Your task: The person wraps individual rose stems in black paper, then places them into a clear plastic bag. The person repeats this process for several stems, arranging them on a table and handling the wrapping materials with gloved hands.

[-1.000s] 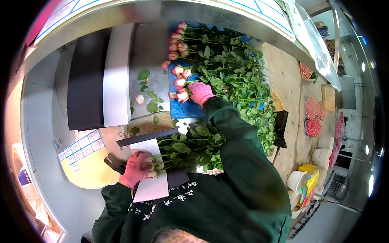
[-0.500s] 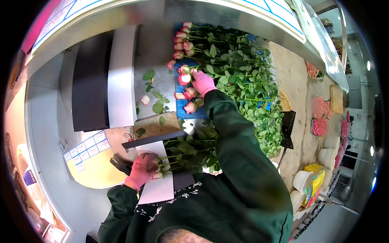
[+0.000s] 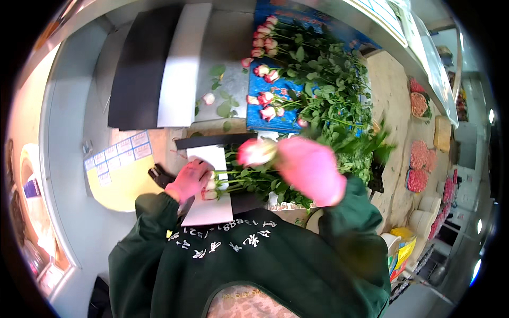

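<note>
My right hand (image 3: 312, 168), in a pink glove and blurred by motion, is closed on a rose with a red-edged white head (image 3: 255, 153). The rose's leafy stem sticks out to the right, past the glove. My left hand (image 3: 190, 180), also pink-gloved, has its fingers curled against several pale roses (image 3: 210, 190). These lie on a white sheet (image 3: 208, 211) in front of me, their green stems pointing right. Along the sheet's far edge runs a black strip (image 3: 214, 141). The left fingertips are partly hidden.
More roses (image 3: 268, 99) lie on a blue sheet (image 3: 286, 125) beyond my right hand, leaves to the right. Black and white boards (image 3: 180, 69) stand at the far left. Loose leaves and a petal (image 3: 208, 98) lie between. White tubs (image 3: 424, 208) and pink flowers (image 3: 419, 180) are at right.
My right hand has drawn back toward me from the roses on the blue sheet, bringing one rose with it. My left hand stays at the roses on the white sheet. The view has shifted.
</note>
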The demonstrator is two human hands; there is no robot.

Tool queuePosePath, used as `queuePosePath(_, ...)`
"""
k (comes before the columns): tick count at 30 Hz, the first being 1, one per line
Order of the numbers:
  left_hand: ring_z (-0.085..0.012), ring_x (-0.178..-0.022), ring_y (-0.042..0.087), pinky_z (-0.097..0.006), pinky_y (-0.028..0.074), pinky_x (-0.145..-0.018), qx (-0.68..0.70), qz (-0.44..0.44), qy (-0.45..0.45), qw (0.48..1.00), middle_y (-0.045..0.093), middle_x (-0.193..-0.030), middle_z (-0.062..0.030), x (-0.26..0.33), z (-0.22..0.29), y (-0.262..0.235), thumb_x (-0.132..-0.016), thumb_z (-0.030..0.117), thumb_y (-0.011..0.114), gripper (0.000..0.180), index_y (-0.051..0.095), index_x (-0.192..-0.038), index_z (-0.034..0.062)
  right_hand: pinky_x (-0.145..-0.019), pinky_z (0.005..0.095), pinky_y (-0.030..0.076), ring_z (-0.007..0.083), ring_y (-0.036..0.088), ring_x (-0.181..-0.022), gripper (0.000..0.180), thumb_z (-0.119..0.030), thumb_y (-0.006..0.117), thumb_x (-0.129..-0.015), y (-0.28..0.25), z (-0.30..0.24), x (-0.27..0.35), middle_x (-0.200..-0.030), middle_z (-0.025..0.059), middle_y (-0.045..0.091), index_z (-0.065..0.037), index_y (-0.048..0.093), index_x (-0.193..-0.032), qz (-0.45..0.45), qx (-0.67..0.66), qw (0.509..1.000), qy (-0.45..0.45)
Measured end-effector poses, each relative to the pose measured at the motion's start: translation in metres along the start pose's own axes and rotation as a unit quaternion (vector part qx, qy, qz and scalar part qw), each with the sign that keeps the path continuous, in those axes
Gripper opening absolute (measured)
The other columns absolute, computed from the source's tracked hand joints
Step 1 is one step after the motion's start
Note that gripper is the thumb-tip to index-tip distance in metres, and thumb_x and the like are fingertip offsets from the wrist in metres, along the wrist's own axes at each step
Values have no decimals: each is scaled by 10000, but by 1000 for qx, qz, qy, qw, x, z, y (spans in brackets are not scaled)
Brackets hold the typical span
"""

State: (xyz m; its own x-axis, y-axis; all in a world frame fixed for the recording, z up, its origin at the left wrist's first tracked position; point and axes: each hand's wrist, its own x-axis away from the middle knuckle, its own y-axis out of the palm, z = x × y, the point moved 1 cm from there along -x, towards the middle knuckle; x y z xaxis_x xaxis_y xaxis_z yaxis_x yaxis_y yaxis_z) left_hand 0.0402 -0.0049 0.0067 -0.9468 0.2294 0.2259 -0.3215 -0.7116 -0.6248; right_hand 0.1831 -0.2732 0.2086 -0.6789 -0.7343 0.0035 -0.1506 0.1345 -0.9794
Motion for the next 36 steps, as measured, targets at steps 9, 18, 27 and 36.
queuePosePath(9,-395,-1127,540,-435,434,-971,91,225,-160,957,552,-1193,-233,23,-17,31,-723,295,805,686,510,-1271,7,-777,472,514,348,639,-958,305,-284,578,-884,255,-50,-32,-1099,148,642,-117,582,-1139,-179,-136,974,-26)
queuePosePath(18,-343,-1073,553,-434,455,-905,-134,22,-25,990,574,-1106,-137,-8,14,-9,-779,220,713,431,569,-1171,112,-772,454,510,365,626,-912,211,-214,596,-854,243,-52,-38,-1025,134,610,-113,607,-1039,-207,-18,976,-62)
queuePosePath(27,-363,-1063,563,-452,448,-931,-27,46,-33,998,577,-1132,-155,-10,11,-6,-775,182,719,430,575,-1171,99,-595,238,469,99,575,-703,357,-303,581,-932,206,185,-15,-858,3,633,-39,632,-1166,-154,-636,678,335)
queuePosePath(36,-382,-1050,566,-459,470,-910,-40,62,-48,996,574,-1154,-165,-3,10,-6,-766,158,720,466,561,-1199,96,-505,220,413,96,567,-644,250,-274,578,-958,233,228,-93,-783,-19,618,-112,610,-1145,143,-766,495,383)
